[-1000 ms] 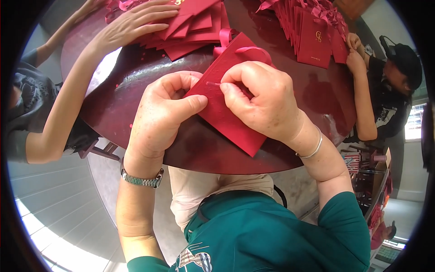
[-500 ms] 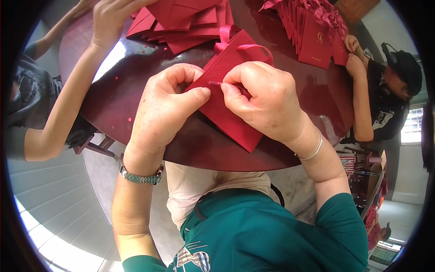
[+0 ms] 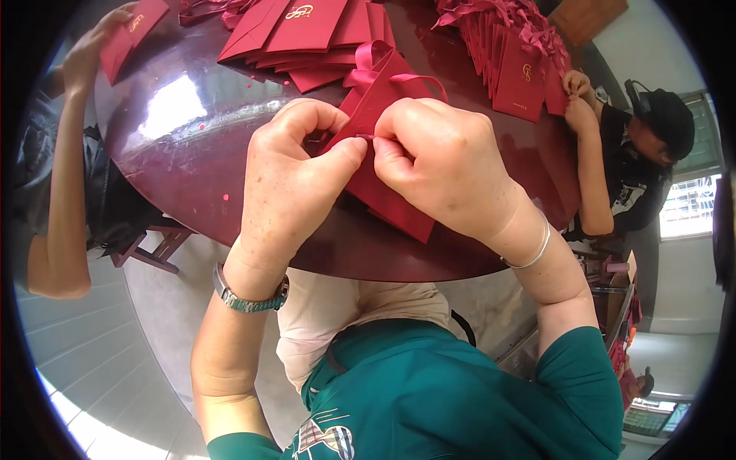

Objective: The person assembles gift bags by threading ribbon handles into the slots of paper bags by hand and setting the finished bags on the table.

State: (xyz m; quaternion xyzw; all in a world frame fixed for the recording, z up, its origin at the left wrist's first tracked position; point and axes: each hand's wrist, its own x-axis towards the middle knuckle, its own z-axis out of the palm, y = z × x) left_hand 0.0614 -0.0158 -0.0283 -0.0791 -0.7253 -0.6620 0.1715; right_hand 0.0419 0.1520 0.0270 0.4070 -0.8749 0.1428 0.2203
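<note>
A flat red paper bag lies slanted across the near edge of the table, with a loop of red ribbon at its upper end. My left hand is closed on the bag's left edge, its thumb pressed to the front face. My right hand pinches a short, thin ribbon end at the bag's front, close to my left thumb tip. Behind my fingers, part of the bag and the ribbon's attachment are hidden.
A loose pile of red bags lies beyond my hands on the dark red table. Upright bags with ribbons stand in a row at far right, near a person in a black cap. At left another person's hand holds a red bag.
My hands have come closer together at the ribbon end, the left thumb shifting right. The person at left has drawn back from the pile and now holds a red bag.
</note>
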